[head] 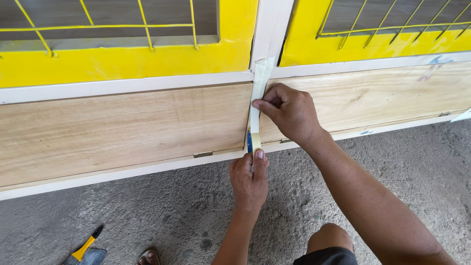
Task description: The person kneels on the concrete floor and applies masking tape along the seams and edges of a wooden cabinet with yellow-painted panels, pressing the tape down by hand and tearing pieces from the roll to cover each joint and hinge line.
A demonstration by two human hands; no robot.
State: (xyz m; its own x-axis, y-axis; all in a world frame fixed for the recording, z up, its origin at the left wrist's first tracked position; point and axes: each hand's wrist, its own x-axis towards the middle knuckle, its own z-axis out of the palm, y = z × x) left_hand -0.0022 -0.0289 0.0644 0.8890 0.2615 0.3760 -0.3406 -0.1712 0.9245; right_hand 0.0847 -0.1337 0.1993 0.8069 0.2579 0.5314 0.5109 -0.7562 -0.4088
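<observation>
Masking tape (254, 110) runs down the white post, right hand (289, 112) pressing it flat with closed fingers, left hand (249, 179) gripping the roll (254, 143).

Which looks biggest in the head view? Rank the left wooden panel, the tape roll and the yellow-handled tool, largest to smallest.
1. Left wooden panel, by far the largest.
2. Yellow-handled tool, lying on the floor.
3. Tape roll, mostly hidden by the left hand, so this ranking is unsure.
</observation>
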